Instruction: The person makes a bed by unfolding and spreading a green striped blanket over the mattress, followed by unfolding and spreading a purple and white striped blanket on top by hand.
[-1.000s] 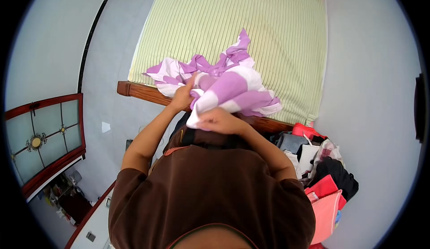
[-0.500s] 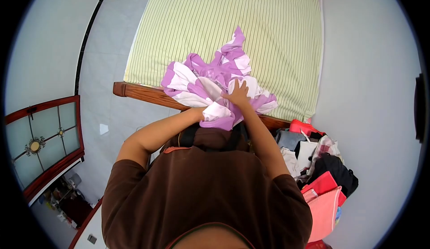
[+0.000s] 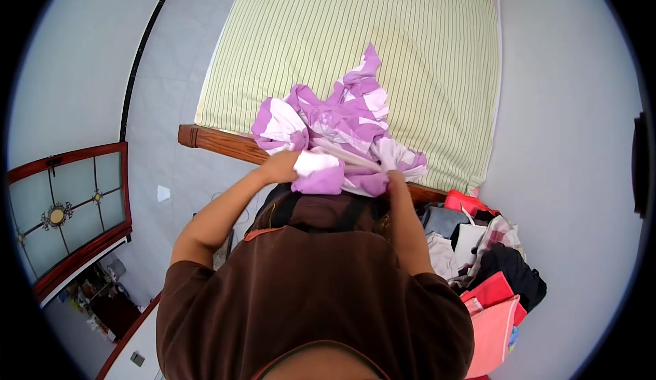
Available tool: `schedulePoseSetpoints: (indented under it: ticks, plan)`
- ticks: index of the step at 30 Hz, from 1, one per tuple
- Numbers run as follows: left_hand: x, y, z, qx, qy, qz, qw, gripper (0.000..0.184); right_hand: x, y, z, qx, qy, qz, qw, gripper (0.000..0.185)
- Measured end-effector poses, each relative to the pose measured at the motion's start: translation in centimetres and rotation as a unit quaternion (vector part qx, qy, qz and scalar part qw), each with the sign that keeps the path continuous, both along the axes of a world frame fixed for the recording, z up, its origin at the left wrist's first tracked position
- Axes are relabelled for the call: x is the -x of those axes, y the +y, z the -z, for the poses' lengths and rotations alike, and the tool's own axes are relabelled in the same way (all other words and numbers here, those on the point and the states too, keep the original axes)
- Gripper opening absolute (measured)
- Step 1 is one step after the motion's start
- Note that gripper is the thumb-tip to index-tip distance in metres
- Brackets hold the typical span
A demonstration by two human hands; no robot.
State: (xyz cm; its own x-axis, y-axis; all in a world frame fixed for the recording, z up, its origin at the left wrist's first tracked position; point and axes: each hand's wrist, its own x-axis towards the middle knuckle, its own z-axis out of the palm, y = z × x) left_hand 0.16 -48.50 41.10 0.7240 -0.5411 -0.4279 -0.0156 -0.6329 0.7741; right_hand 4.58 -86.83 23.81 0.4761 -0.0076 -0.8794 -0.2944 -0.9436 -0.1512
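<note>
A crumpled purple and white cloth lies over the near end of the bed, its lower part hanging over the wooden edge toward my body. My left hand grips the cloth at its near left side, fingers partly hidden under a white and purple fold. On the near right side, my right hand is closed on a gathered part of the same cloth. Between the two hands the fabric is pulled into a stretched band. One pointed end of the cloth reaches up onto the striped sheet.
The wooden bed rail runs in front of me. At right, a pile of clothes includes a black item and a pink cloth. A red-framed glass door stands at left.
My right hand, spread on top of the cloth half a second ago, has come down and right and closed on its edge. My left hand has shifted left, and the near part is stretched sideways.
</note>
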Motion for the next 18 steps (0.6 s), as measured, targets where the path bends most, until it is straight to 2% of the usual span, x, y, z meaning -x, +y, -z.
schedulePoseSetpoints:
  ticks: [1, 4, 6, 7, 8, 9, 10, 11, 12, 13, 14, 15, 16, 17, 18]
  plan:
    - [0.1, 1.3, 0.0, -0.167, 0.039, 0.025, 0.985, 0.060, -1.6, -1.4, -1.0, -0.040, -0.013, 0.060, 0.997, 0.060]
    - [0.7, 5.7, 0.6, -0.296, -0.037, 0.054, 0.953, 0.045, -9.0, -5.1, -5.3, -0.141, -0.088, 0.181, 0.969, 0.057]
    - [-2.8, 8.0, 2.3, -0.385, -0.108, 0.046, 0.915, 0.031, -17.2, -6.9, -9.9, -0.142, -0.224, 0.117, 0.957, 0.056]
    - [-6.2, 9.2, 3.9, -0.434, -0.137, 0.038, 0.890, 0.025, -20.0, -3.8, -18.2, 0.021, -0.408, 0.041, 0.912, 0.047]
    - [-10.3, 8.4, -1.7, -0.427, -0.211, 0.000, 0.879, 0.020, -23.9, -2.5, -24.9, -0.047, -0.497, 0.119, 0.858, 0.041]
    - [-14.5, 9.0, -4.6, -0.430, -0.311, -0.078, 0.844, 0.019, -27.5, -1.4, -31.8, -0.380, -0.486, 0.299, 0.728, 0.035]
    - [-18.6, 9.2, -8.9, -0.420, -0.385, -0.187, 0.800, 0.018, -31.0, -0.2, -38.8, -0.663, -0.387, 0.415, 0.489, 0.031]
    - [-21.7, 9.8, -13.8, -0.378, -0.476, -0.259, 0.751, 0.018, -32.8, -0.3, -45.4, -0.684, -0.448, 0.382, 0.431, 0.029]
    - [-25.1, 11.1, -17.6, -0.331, -0.525, -0.346, 0.703, 0.017, -33.1, -0.3, -51.7, -0.715, -0.475, 0.343, 0.382, 0.029]
    - [-26.1, 11.0, -23.4, -0.262, -0.659, -0.352, 0.611, 0.015, -32.4, 0.0, -57.5, -0.740, -0.489, 0.291, 0.357, 0.029]
    - [-28.2, 12.6, -27.5, -0.239, -0.691, -0.373, 0.572, 0.015, -31.1, 0.4, -62.5, -0.762, -0.493, 0.241, 0.344, 0.030]
    - [-28.2, 12.2, -31.9, -0.254, -0.676, -0.428, 0.544, 0.016, -29.7, 0.7, -66.7, -0.776, -0.494, 0.200, 0.337, 0.030]
    - [-28.3, 13.4, -35.0, -0.288, -0.654, -0.447, 0.539, 0.028, -28.0, 1.0, -69.8, -0.784, -0.495, 0.166, 0.336, 0.031]
    - [-25.1, 10.9, -39.3, -0.216, -0.712, -0.429, 0.512, 0.027, -26.8, 0.8, -71.5, -0.782, -0.507, 0.142, 0.333, 0.032]
    - [-21.9, 8.6, -43.1, -0.193, -0.669, -0.461, 0.550, 0.026, -26.0, 0.1, -72.3, -0.774, -0.524, 0.125, 0.332, 0.034]
